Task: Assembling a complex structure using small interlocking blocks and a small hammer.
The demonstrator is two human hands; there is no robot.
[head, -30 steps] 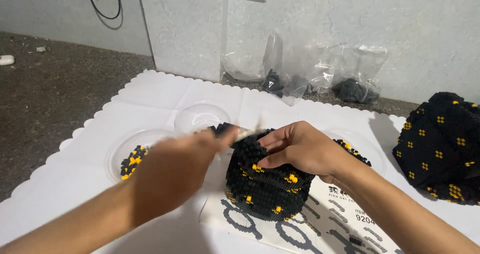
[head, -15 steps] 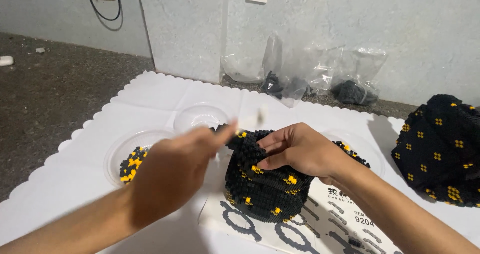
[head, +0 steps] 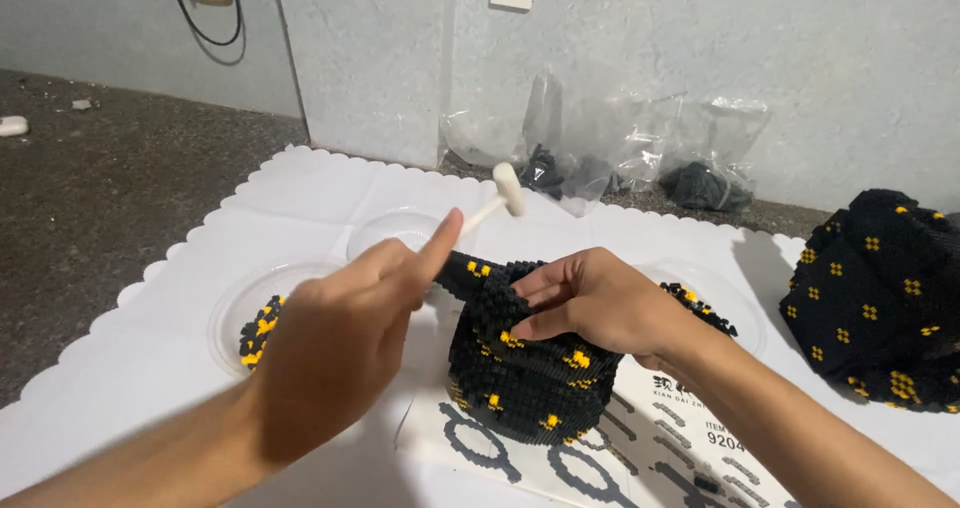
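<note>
Two bare hands are seen from above, working over a white mat (head: pixel 130 368) with a scalloped edge. Nearest, the left hand (head: pixel 335 343) is closed around the handle of a small white hammer (head: pixel 497 200), whose head is raised above and just beyond the hand. Just right of it, the right hand (head: pixel 600 303) is curled over the top of a block model (head: pixel 525 368), fingers pressed onto its upper edge. The model is rounded, built of tiny black studded bricks dotted with yellow, and stands on a printed sheet (head: pixel 640 458) near the middle of the mat.

As a judgement, light taps are best landed squarely on the studs beside the steadying fingers, so that bricks are seated without cracking the curved wall.

At left, loose black and yellow bricks are held in a clear shallow dish (head: pixel 235 313); a second dish (head: pixel 395 230) lies further back, and a third (head: pixel 740 313) is partly hidden behind the right wrist. At far right, another black-and-yellow block piece (head: pixel 880 298) rests at the mat's edge. Beyond the mat, crumpled clear bags (head: pixel 620 153) with dark pieces inside are propped against a pale, rough plaster wall (head: pixel 780 48). Rough dark floor (head: pixel 100 188) is seen at far left.
</note>
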